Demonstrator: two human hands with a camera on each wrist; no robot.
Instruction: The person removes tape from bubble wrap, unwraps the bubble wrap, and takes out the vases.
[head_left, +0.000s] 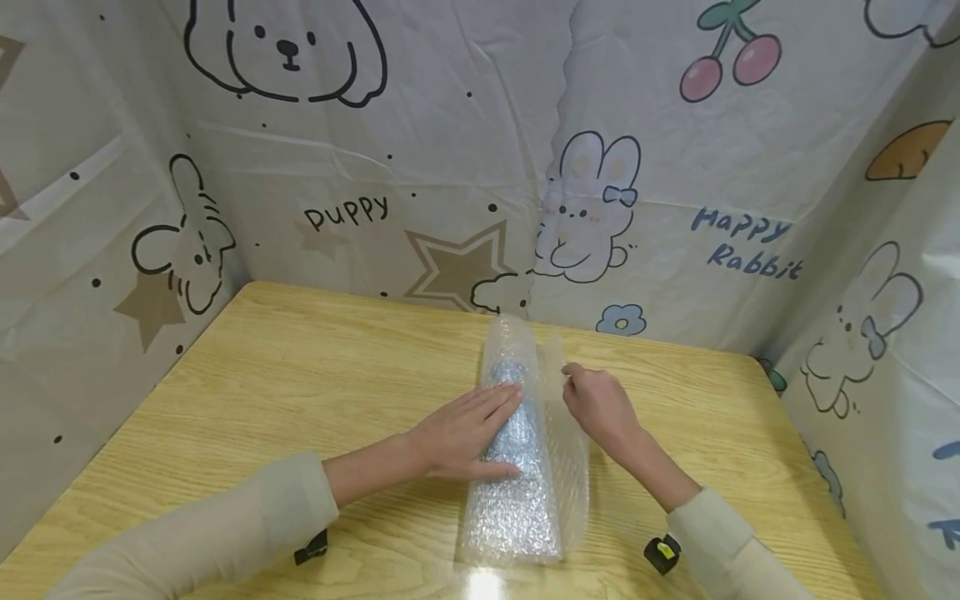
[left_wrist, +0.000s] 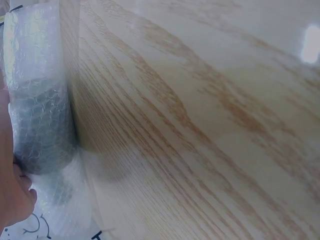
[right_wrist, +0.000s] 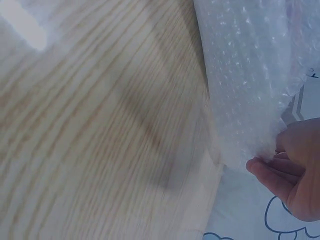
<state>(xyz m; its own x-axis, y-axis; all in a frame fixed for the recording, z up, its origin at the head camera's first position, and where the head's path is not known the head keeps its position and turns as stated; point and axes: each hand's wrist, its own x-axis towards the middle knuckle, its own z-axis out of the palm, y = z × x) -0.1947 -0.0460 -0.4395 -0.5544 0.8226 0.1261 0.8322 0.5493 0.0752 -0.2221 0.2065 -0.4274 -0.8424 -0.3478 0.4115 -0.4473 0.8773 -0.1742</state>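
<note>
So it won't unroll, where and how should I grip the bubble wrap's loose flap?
Probably pinch the loose flap by its free edge, from the right: it's a thin sheet extending along that side of the wrapped bundle, its far end in the right hand.

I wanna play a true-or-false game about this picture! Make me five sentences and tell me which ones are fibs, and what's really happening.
1. The left hand rests on the long bundle of clear plastic bubble wrap. True.
2. The right hand is holding nothing. False: it pinches the edge of a loose, clear bubble-wrap flap.
3. Something bluish-grey shows through the bundle. True, but I can't tell what it is.
4. The bundle is standing upright. False: it lies on the yellow wood-grain table.
5. Two round pink cherries are on the pale patterned cloth behind the table. True.
</note>
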